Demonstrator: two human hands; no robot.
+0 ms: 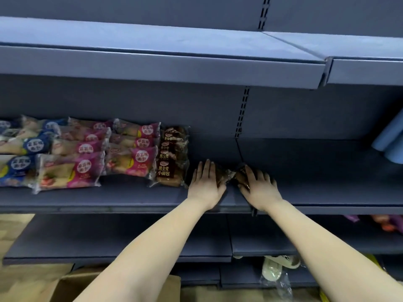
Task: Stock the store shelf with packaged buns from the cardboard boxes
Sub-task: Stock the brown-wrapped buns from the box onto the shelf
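- Grey store shelf, mid level: bun packs fill its left part, right part mostly bare. Upper shelf bare where seen.
- Both hands are on the shelf, just right of the stocked rows. Left hand lies flat, fingers straight & close together, pressing on a brown bun pack. Right hand has fingers spread, lying over a second brown pack. The two packs meet end to end betw. the hands.
- Step, prob.: setting these 2 packs down next to the brown row.
- Risks:
  - packs sit right at the seam betw. two shelf sections, so an edge could catch there & tilt the pack
  - wrappers look slick; a hard shove could slide a pack into the brown row & knock it crooked
  - pressing too hard would squash soft buns
  - they lie fwd of the row's back end; if left near the front lip they could drop onto the lower shelf
- Containers:
  - shelf holds, L to R: blue packs, pink packs, then the brown row, laid overlapping front to back
  - cardboard box on the floor at bottom left; its contents can't be seen
  - clear plastic bag low down w/ sth pale in it; can't tell what
- Far right on the shelf: blue rolls, well apart from the hands.
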